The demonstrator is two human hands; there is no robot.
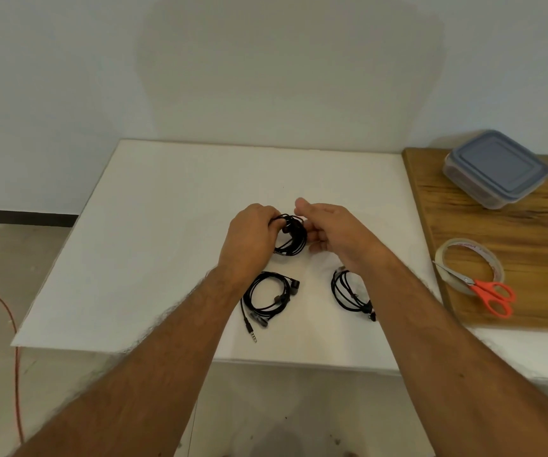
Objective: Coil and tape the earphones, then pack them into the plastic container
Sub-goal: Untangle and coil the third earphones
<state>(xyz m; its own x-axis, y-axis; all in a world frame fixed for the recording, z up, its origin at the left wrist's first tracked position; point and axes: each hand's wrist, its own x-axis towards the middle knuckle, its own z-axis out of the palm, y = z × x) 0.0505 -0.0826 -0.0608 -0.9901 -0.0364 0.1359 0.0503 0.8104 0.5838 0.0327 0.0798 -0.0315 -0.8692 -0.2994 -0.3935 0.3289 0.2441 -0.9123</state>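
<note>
Near coil, left: a black earphone coil lies flat on the white table, its jack plug pointing toward the near edge, two earbuds resting on the loop. No hand touches it.
Near coil, right: a second black coil lies just beside the right forearm, which covers its right part. Whether it is taped cannot be told.
Left hand: the left hand is over the middle of the table, fingers curled round the left side of a third earphone bundle and gripping it.
Right hand: the right hand is at the right side of the same bundle, thumb stretched out above it, fingers loosely bent beneath and touching the cable. A firm pinch cannot be confirmed.
Held bundle: wound in a loop between the two hands, raised slightly off the table or resting on it; cannot tell which.
Wooden board: a wooden board lies at the right of the table.
Scissors: orange-handled scissors rest across a roll of clear tape on the near part of the board.
Plastic container: the plastic container stands at the far end of the board, grey lid on, well apart from all three coils.
</note>
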